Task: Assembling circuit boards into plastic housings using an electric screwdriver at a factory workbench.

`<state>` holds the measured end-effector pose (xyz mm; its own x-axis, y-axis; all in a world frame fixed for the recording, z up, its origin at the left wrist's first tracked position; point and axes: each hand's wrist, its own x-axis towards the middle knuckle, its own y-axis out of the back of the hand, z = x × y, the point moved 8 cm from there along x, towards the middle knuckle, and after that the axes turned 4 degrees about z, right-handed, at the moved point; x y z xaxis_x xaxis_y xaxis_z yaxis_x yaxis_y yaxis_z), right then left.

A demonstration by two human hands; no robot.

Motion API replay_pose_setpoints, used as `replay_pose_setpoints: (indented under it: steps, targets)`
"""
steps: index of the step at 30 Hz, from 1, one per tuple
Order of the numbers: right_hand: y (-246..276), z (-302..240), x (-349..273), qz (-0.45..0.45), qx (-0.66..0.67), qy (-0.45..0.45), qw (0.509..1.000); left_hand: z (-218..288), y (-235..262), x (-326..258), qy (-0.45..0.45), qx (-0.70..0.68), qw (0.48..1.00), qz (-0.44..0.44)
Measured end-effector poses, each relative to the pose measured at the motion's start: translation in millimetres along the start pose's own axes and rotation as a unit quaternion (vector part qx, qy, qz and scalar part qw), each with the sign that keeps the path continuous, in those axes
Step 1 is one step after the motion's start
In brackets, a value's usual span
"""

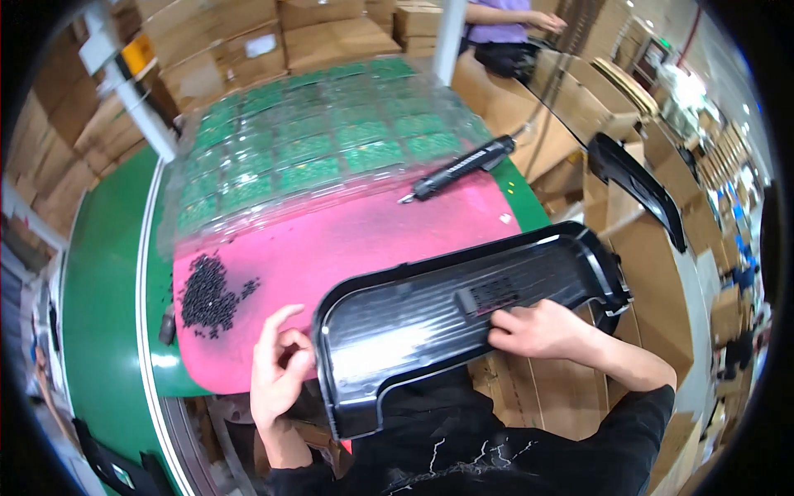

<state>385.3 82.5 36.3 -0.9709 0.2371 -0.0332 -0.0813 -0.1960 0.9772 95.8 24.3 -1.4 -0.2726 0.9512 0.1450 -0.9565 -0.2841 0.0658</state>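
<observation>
The person wears a black top with thin white crack-like lines on the chest and short sleeves.

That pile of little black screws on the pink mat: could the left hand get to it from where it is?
Probably yes. The left hand hangs at the pink mat's near edge, the screw pile just beyond; only bare mat lies between.

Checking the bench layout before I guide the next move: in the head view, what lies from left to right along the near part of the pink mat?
Pile of small black screws → left hand → black plastic panel → right hand, resting on the panel's right part.
</observation>
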Motion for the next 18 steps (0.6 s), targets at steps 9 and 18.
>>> replay_pose_setpoints:
  steps: [9,18]
  targets:
    - [14.3,129.5,176.4,0.149,0.150,-0.074,0.974,-30.2,88.6,-15.2,-0.056,0.086,0.967,0.235]
    - [-74.6,417.4,252.7,0.045,-0.065,-0.417,0.905,-25.8,79.2,-3.3,-0.013,0.013,0.982,0.187]
